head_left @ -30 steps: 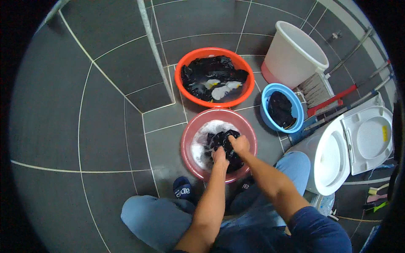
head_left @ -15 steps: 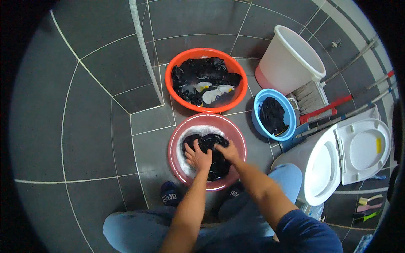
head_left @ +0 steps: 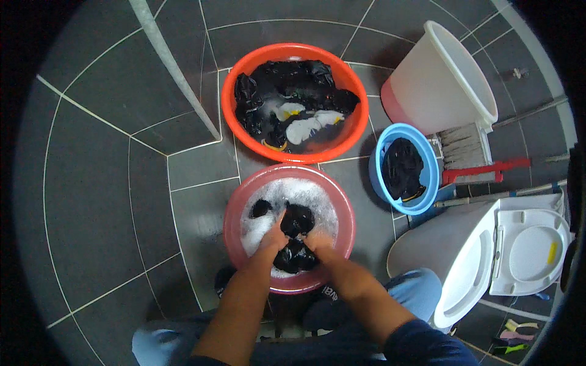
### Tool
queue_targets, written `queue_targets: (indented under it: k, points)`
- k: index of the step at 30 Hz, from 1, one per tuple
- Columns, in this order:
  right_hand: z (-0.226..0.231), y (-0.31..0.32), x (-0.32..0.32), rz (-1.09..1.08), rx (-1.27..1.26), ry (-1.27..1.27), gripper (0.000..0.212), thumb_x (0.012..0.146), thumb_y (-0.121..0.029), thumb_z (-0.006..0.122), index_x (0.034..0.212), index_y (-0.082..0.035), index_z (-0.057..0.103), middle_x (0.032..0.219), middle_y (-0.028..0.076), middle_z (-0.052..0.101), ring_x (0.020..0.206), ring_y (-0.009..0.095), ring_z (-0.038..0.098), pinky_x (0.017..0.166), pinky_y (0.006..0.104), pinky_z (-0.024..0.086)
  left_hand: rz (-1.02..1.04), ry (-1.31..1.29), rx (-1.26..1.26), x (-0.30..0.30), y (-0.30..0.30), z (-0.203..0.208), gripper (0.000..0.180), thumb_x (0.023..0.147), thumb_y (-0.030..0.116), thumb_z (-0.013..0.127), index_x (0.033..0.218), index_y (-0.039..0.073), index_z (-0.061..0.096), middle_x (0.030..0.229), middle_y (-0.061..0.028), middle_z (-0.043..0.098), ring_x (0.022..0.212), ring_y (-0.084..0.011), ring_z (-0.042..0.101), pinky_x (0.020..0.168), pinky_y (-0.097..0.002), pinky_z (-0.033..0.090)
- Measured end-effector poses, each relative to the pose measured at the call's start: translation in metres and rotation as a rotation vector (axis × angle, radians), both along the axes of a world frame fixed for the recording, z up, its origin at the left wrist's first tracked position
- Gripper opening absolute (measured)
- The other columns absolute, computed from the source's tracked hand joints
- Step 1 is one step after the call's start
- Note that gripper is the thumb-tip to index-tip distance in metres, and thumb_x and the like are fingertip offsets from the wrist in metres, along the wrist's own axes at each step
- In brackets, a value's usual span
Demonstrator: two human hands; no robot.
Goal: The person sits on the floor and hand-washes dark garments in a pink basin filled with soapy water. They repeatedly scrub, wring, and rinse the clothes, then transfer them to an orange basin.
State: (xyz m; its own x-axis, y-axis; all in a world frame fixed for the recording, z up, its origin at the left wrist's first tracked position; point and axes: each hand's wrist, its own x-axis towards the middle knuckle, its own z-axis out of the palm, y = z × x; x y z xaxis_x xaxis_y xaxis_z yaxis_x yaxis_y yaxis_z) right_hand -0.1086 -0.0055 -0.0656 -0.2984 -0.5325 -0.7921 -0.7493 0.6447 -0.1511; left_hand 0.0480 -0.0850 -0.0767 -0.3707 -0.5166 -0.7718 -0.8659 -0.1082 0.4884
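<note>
A pink basin [head_left: 349, 226] of foamy water stands on the floor between my feet. In it lies a wet black garment [head_left: 297, 259], bunched up, with part of it under the suds. My left hand [head_left: 274, 236] grips the garment from its left side, thumb pointing up along it. From the other side my right hand [head_left: 318, 241] holds the same cloth, and its fingers are partly hidden in the folds and foam. White suds [head_left: 308, 190] spread over the water around both hands.
Behind the basin, touching it, an orange tub [head_left: 229, 104] holds black laundry and grey-white pieces in water. To the right stand a light-blue bucket [head_left: 432, 183] with black cloth, a large white bin [head_left: 427, 85], a red-handled brush [head_left: 482, 171] and a toilet [head_left: 467, 268].
My hands have gone from spread on top of the garment to closing round it, lower and nearer me. The garment is bunched tighter, and foam covers more water. The view has shifted.
</note>
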Motion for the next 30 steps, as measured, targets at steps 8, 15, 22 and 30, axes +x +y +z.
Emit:
queue_targets:
  k: [8,15,22,30]
  points:
    - [0.020,-0.004,-0.011,-0.452,-0.436,-0.097,0.039,0.067,-0.025,0.081,0.093,0.003,0.073,0.093,0.017,0.073,0.088,0.033,0.071,0.079,0.0426,0.056,0.337,0.212,-0.441,0.008,0.021,-0.036,0.062,0.078,0.024,0.073,0.132,0.001,0.054,0.130,-0.0224,0.060,0.122,-0.0377,0.056,0.103,-0.0454,0.045]
    - [0.186,-0.047,0.055,-0.573,-0.824,-0.690,0.037,0.069,-0.014,0.071,0.100,0.005,0.067,0.089,0.011,0.069,0.081,0.021,0.065,0.072,0.0374,0.053,1.459,0.628,-0.146,-0.006,0.082,0.028,0.051,0.093,0.036,0.057,0.132,0.002,0.055,0.134,-0.0153,0.057,0.121,-0.0310,0.054,0.105,-0.0406,0.041]
    - [0.263,0.009,0.058,-0.025,-1.024,-0.464,0.039,0.070,-0.023,0.072,0.103,-0.003,0.068,0.090,0.016,0.072,0.086,0.029,0.070,0.079,0.0411,0.054,1.337,1.222,0.672,0.041,0.058,0.200,0.082,0.083,0.078,0.043,0.121,0.009,0.065,0.116,-0.0116,0.069,0.110,-0.0309,0.062,0.099,-0.0481,0.045]
    - [0.183,0.059,0.063,-0.733,-0.378,-1.062,0.067,0.083,-0.060,0.065,0.123,-0.007,0.059,0.110,0.011,0.066,0.095,0.023,0.062,0.086,0.0375,0.051,1.142,1.118,0.474,0.057,0.035,0.133,0.028,0.073,0.020,0.069,0.096,0.004,0.071,0.088,-0.0099,0.071,0.074,-0.0258,0.067,0.072,-0.0367,0.056]
